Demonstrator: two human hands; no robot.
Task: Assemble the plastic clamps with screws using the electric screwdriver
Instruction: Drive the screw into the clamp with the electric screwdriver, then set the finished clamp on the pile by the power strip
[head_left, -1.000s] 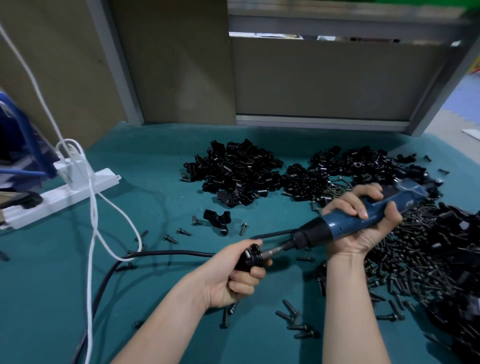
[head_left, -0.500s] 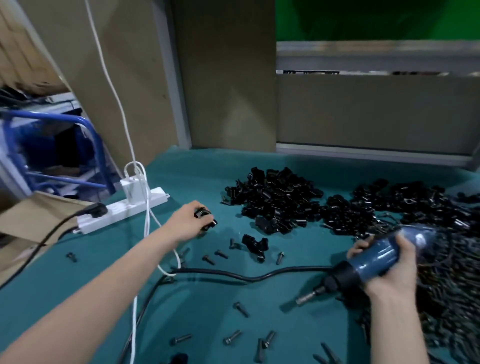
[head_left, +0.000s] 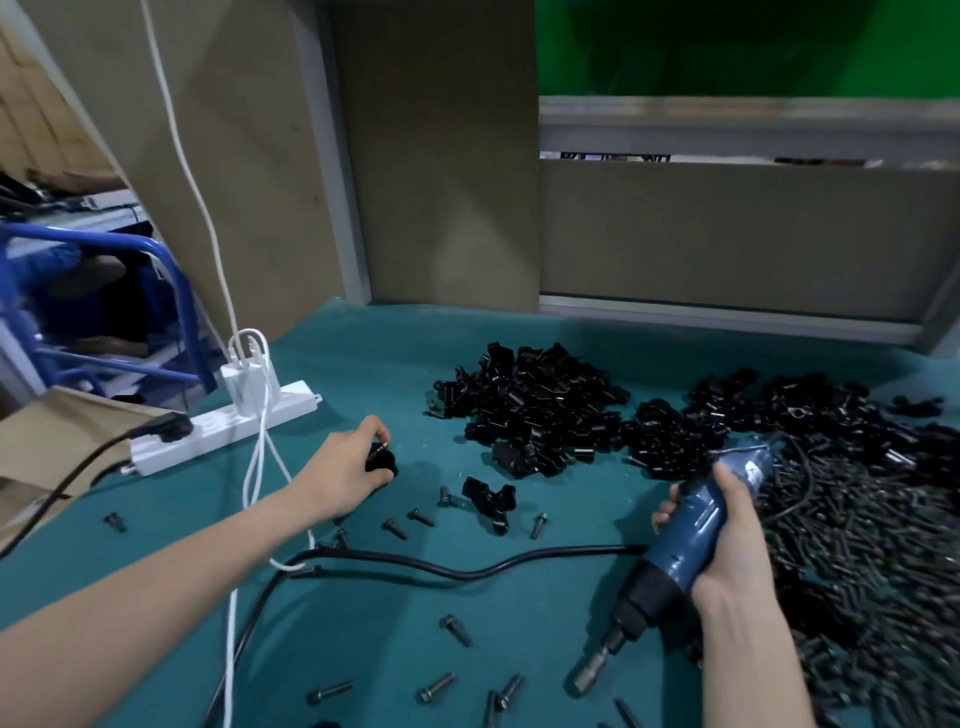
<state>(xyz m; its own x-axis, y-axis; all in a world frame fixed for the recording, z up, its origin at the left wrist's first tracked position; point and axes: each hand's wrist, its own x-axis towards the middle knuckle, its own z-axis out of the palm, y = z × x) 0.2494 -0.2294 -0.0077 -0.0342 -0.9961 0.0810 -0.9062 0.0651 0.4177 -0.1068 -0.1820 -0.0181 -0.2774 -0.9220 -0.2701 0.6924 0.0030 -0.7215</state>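
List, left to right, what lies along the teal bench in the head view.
White power strip → left hand gripping a black clamp → pile of black clamps → right hand gripping the electric screwdriver → heap of loose screws.

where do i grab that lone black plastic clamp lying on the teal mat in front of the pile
Probably from above, pinching across the middle of the lone black plastic clamp. It lies low on the teal mat, apart from the pile of black clamps, so its top is free; dark metal screws lie close on both sides, which a sideways sweep would catch.
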